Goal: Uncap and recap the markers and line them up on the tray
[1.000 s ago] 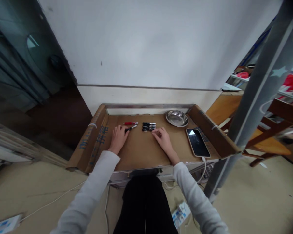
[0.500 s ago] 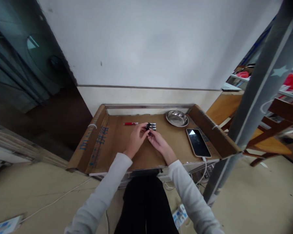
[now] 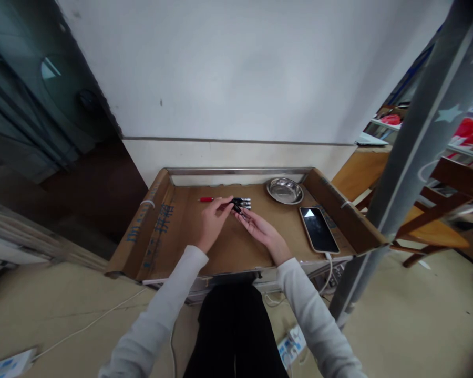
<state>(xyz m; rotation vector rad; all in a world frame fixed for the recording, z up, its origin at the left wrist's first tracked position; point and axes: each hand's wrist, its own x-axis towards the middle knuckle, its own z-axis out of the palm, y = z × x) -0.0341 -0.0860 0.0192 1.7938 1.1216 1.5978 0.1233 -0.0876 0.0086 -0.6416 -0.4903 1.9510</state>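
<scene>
My left hand (image 3: 214,219), palm down, closes its thumb and fingertips on one end of a short, black, pen-like piece (image 3: 236,208). The other end of that piece rests in the fingers of my right hand (image 3: 262,229), which is turned partly palm up. Just beyond the fingertips lie several black pens with silver ends (image 3: 244,201), side by side on the cardboard; my left fingers cover part of them. A red pen (image 3: 206,199) lies behind my left hand, its right part hidden by the fingers.
A shallow steel bowl (image 3: 285,190) stands at the back right of the cardboard tray (image 3: 181,252). In front of it lies a phone (image 3: 319,230) with a white charging cable (image 3: 330,268). Raised flaps edge the tray's sides. A grey post (image 3: 402,157) rises at the right.
My hands have drawn slightly apart. My left hand has shifted left and now covers part of the red pen; my right hand has turned more palm up. More of the black piece shows.
</scene>
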